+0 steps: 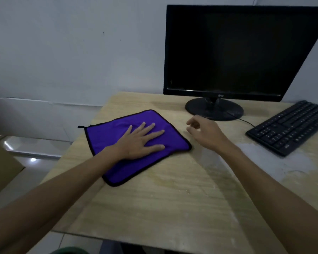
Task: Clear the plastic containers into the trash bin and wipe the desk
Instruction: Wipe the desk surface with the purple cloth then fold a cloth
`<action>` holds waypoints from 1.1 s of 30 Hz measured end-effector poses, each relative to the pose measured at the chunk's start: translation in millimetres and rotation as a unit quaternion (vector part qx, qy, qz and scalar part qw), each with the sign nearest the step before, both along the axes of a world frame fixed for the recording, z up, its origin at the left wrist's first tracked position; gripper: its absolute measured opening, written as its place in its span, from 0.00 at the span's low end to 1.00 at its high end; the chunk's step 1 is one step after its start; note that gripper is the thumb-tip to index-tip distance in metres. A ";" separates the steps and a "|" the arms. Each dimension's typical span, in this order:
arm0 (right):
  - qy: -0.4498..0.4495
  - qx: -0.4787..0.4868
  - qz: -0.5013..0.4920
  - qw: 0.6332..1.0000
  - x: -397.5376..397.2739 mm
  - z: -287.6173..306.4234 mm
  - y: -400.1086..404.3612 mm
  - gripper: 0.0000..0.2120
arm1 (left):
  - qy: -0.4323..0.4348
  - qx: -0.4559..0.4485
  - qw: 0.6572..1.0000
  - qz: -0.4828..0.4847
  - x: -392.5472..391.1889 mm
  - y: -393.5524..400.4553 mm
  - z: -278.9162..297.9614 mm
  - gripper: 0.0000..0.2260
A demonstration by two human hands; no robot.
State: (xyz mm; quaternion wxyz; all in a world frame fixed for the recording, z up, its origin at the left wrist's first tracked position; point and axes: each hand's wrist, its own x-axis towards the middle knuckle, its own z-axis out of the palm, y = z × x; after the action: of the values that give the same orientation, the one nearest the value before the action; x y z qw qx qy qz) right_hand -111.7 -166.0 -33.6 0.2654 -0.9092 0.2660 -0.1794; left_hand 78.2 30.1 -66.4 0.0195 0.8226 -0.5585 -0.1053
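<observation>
A purple cloth (116,132) with a black hem lies spread flat on the left part of the wooden desk (173,198). My left hand (141,139) presses down on the cloth with its fingers straight and spread. My right hand (204,132) hovers just above the desk to the right of the cloth, with its fingers loosely curled and nothing in them. No plastic container is in view.
A black monitor (237,52) stands on its round base (214,109) at the back of the desk. A black keyboard (290,127) lies at the right. A brown cardboard box (0,165) stands on the floor at the left. Something green (70,251) shows at the bottom edge.
</observation>
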 end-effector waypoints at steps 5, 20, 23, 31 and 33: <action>0.041 -0.033 0.131 0.990 2.0 -6.6 26.9 0.18 | -0.040 -0.005 0.998 0.051 7.1 -13.6 1.3 0.42; 0.031 -0.037 0.027 0.998 -79.0 -10.2 6.4 0.21 | -0.020 -0.037 0.999 0.024 -14.4 39.4 -4.0 0.38; 0.015 -0.040 0.008 0.999 -104.7 -8.6 9.6 0.21 | -0.032 -0.021 0.997 0.062 -36.8 39.6 -5.9 0.37; -0.069 -0.064 -0.026 0.995 -145.2 -4.4 33.7 0.19 | -0.004 -0.027 0.984 0.177 -113.7 63.7 -9.4 0.31; -0.075 -0.068 -0.029 0.994 -151.6 -4.3 39.1 0.19 | 0.005 -0.080 0.986 0.148 -118.7 65.8 -9.1 0.32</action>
State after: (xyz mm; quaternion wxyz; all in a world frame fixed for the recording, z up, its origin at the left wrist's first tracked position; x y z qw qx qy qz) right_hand -263.3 -126.9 -37.9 0.2169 -0.9009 0.2590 -0.2726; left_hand -40.5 95.9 -75.5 0.1038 0.8913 -0.4374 -0.0600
